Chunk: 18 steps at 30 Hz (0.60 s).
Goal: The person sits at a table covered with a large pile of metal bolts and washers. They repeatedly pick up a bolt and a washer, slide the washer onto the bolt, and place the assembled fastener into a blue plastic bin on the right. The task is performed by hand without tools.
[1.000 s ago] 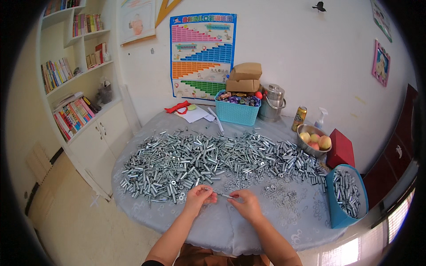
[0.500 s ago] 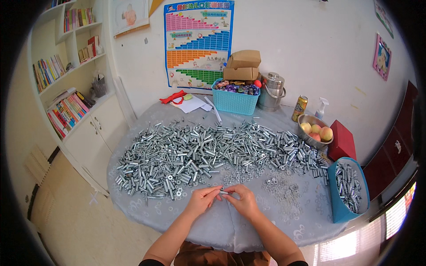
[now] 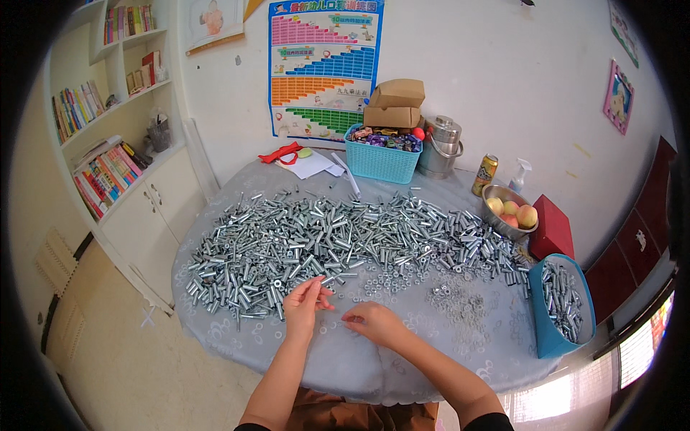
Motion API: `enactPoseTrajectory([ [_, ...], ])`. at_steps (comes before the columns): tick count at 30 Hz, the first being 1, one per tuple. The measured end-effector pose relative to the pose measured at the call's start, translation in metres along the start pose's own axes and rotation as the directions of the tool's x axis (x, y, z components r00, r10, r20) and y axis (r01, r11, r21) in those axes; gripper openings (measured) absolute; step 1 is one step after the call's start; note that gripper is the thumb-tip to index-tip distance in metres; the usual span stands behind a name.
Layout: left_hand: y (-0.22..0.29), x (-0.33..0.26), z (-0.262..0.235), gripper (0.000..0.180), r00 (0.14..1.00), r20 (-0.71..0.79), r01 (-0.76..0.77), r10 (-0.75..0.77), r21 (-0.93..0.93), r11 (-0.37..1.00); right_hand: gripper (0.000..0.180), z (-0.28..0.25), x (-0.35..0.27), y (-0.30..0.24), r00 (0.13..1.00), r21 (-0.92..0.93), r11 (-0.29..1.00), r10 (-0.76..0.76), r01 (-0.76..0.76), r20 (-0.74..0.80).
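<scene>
My left hand (image 3: 302, 305) is raised at the near edge of a heap of silver metal sleeves and bolts (image 3: 287, 241). Its thumb and forefinger come together, and anything small between them is too hard to make out. A short way to its right, my right hand (image 3: 375, 323) hovers low over the cloth with fingers bent down and drawn together; their tips are partly hidden, so what they hold cannot be told. Loose nuts (image 3: 388, 282) lie beyond the right hand, and a scatter of thin washers (image 3: 460, 305) spreads to its right.
A grey cloth covers the table (image 3: 338, 373). On the right stand a blue bin (image 3: 550, 323) of assembled bolts, a red box (image 3: 552, 226) and a steel bowl (image 3: 503, 228) of peaches. Behind the heap are a blue basket (image 3: 381, 164), a metal canister (image 3: 438, 154) and a can (image 3: 485, 174).
My hands were together around a small metal part; they are now apart. The left has moved up and left toward the heap, the right slightly left, and that part no longer shows clearly.
</scene>
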<state>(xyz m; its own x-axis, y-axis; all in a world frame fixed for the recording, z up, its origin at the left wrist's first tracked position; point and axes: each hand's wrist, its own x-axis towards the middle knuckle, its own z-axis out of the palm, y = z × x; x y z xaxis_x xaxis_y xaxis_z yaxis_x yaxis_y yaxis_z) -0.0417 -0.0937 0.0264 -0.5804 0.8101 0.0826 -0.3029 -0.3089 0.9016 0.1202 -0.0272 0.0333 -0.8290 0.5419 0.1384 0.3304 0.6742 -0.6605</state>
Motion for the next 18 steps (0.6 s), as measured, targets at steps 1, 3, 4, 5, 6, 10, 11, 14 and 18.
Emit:
enactPoseTrajectory([
  [1,0.0,0.0,0.0,0.022,1.0,-0.002,0.01,-0.01,-0.007,1.0,0.016,0.003,0.004,0.001,1.0,0.005,1.0,0.001,-0.001,0.003],
  [3,0.0,0.0,-0.001,0.022,1.0,-0.011,0.027,-0.027,-0.021,0.999,0.016,0.009,0.012,0.003,1.0,0.015,1.0,-0.003,0.003,0.01],
  [4,0.0,0.0,-0.001,0.021,0.999,-0.008,0.031,-0.031,-0.031,0.999,0.017,0.01,0.014,0.002,1.0,0.004,1.0,-0.004,0.004,0.009],
  [5,-0.001,0.0,0.0,0.021,0.999,-0.005,0.035,-0.035,-0.042,0.998,0.017,0.01,0.015,0.002,1.0,-0.007,1.0,-0.005,0.005,0.007],
  [6,-0.002,0.0,-0.001,0.021,0.999,-0.005,0.042,-0.042,-0.055,0.998,0.018,0.01,0.015,0.002,1.0,-0.018,1.0,-0.003,0.003,0.008],
  [10,-0.004,0.0,-0.002,0.022,1.0,0.001,0.029,-0.029,-0.052,0.998,0.018,0.011,0.018,-0.004,0.989,0.087,0.989,0.108,-0.116,0.097],
  [11,-0.005,-0.001,-0.002,0.022,1.0,-0.001,0.024,-0.024,-0.05,0.998,0.018,0.013,0.019,-0.004,0.987,0.135,0.983,0.111,-0.127,0.119],
  [14,-0.003,-0.001,-0.001,0.022,1.0,0.008,0.024,-0.024,-0.056,0.998,0.02,0.018,0.023,-0.008,0.985,0.116,0.983,0.126,-0.14,0.121],
  [18,-0.004,-0.001,-0.002,0.021,0.999,0.017,0.028,-0.027,-0.054,0.998,0.024,0.019,0.031,-0.009,0.988,-0.064,0.995,0.089,-0.082,0.123],
])
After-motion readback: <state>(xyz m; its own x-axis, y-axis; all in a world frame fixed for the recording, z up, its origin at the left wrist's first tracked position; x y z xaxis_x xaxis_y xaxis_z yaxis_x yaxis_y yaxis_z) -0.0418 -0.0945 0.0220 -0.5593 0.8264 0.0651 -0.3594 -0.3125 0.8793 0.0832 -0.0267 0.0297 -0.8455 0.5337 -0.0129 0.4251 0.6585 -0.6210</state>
